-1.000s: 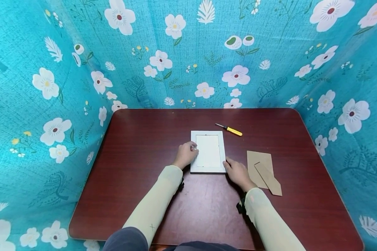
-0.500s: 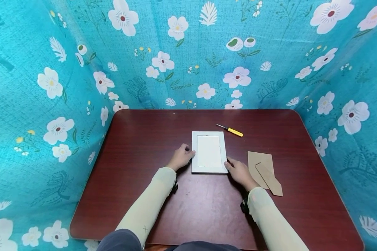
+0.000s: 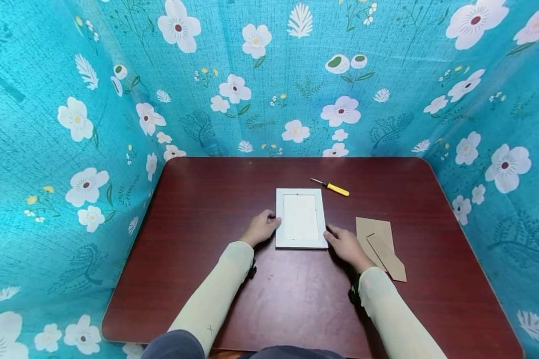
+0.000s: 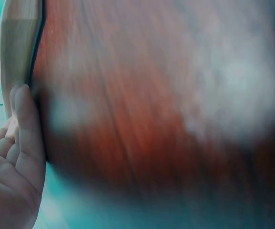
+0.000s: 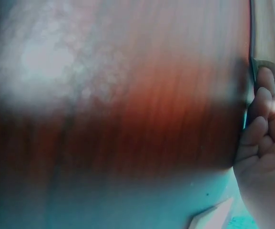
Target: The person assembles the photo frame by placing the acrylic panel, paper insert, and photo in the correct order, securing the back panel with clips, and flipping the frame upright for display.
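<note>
A white picture frame (image 3: 316,219) lies back side up on the table, with a white panel (image 3: 300,217) inside its border. My left hand (image 3: 259,228) holds its left edge, thumb on the border and fingers bent at the side. On the opposite side my right hand (image 3: 345,244) grips the lower right edge, also with the thumb near the top. In the left wrist view the frame's wooden side (image 4: 20,47) meets the fingertips. The right wrist view has fingers tucked against the frame's end (image 5: 267,38). Part of each hand's fingers is hidden from the head camera.
A screwdriver (image 3: 338,189) with a yellow handle lies behind the frame, to the right. Right of my right hand is a brown backing board (image 3: 377,228) with an angled stand leg (image 3: 388,257) on it. The dark red table (image 3: 197,209) meets a flowered blue curtain (image 3: 269,85).
My left hand has moved from over the frame's inner left border outward to its left edge. The right hand stays at the right edge. The whole view has shifted slightly.
</note>
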